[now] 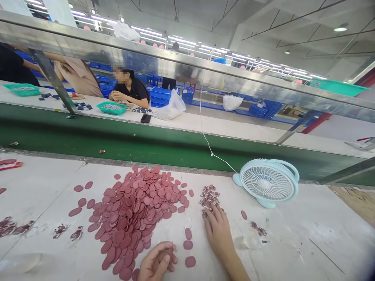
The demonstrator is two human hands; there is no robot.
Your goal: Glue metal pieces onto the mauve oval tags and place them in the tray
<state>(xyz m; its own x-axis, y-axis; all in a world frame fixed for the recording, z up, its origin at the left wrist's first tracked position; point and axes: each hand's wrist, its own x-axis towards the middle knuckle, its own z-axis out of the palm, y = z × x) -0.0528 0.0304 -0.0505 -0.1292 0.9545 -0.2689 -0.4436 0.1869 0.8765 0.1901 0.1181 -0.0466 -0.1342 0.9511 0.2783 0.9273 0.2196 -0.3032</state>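
My left hand (156, 263) is curled at the front edge of a large heap of dark red oval pieces (129, 212). A similar red oval piece (171, 253) shows between its thumb and fingers. My right hand (218, 230) reaches forward with its fingers spread, the tips touching a small pile of brown-and-white bits (209, 195). What lies under those fingertips is partly hidden. Between my hands, a few single red ovals (188, 245) lie in a short column on the white worktable (234, 261).
A light blue fan (265, 183) stands at the back right, its white cord (208, 144) running up across a green belt (152, 144). More brown bits (76, 233) lie to the left. Across the belt, a co-worker (130, 89) sits behind a green basket (111, 111). A metal shelf (187, 64) spans overhead.
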